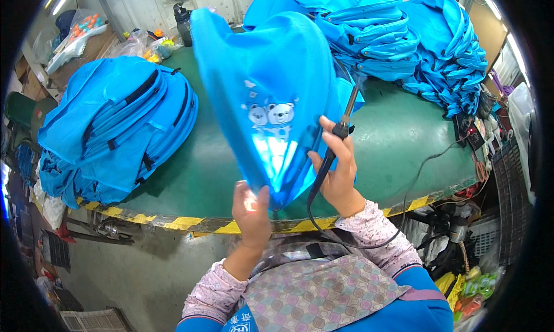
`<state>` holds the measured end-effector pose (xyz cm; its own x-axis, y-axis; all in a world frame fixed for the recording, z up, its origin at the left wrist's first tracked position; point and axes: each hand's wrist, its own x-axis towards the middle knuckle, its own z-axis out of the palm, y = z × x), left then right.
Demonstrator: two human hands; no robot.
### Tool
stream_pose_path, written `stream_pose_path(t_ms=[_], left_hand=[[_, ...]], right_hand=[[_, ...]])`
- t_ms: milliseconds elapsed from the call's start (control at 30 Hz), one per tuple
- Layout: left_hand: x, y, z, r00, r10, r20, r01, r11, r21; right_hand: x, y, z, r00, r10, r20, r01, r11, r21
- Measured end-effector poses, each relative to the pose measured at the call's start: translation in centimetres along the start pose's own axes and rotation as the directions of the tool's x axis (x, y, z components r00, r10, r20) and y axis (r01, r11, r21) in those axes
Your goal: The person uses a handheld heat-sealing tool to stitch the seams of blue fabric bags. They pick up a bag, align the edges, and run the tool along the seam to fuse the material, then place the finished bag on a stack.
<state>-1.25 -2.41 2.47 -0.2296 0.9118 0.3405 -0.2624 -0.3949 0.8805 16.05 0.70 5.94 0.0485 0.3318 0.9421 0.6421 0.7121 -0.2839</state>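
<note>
A blue fabric canopy (pixel 231 60) printed with two white bears stands up in front of me, its narrow end toward the table's front edge. With its fingers closed, my left hand (pixel 252 219) pinches the canopy's lower left edge near that tip. My right hand (pixel 339 179) is at the canopy's right side, its fingers round the black handle of a soldering iron (pixel 341 130). The metal shaft points up and away, and some haze shows by its tip. A black cord hangs from the handle and loops over my right forearm.
Stacked blue canopies (pixel 109 118) lie on the green table (pixel 398 141) at left; more piles (pixel 369 32) fill the far right. Yellow-black tape (pixel 184 223) marks the front edge. The cord runs toward a small powered box (pixel 474 137) at right. A dark bottle (pixel 183 25) stands behind.
</note>
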Motion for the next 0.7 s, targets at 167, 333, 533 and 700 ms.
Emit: stream_pose_path(t_ms=[167, 333, 533, 700], left_hand=[[0.9, -1.5, 0.1, 0.962, -0.216, 0.168, 0.224, 0.974, -0.026], [1.2, -1.1, 1.8, 0.948, -0.273, 0.162, 0.312, 0.897, -0.314], [0.9, -1.0, 2.6, 0.956, -0.256, 0.145, 0.29, 0.901, -0.323], [1.1, -0.6, 2.5, 0.961, -0.237, 0.142, 0.267, 0.927, -0.265]], right_hand=[[0.7, -0.6, 0.4, 0.991, 0.125, -0.039, -0.109, 0.952, 0.287], [1.1, -3.7, -3.0, 0.999, -0.006, 0.044, 0.004, 0.999, 0.032], [1.1, -4.8, -3.6, 0.944, -0.245, 0.222, 0.244, 0.969, 0.031], [0.9, -4.8, -2.8, 0.912, -0.318, 0.259, 0.337, 0.941, -0.034]])
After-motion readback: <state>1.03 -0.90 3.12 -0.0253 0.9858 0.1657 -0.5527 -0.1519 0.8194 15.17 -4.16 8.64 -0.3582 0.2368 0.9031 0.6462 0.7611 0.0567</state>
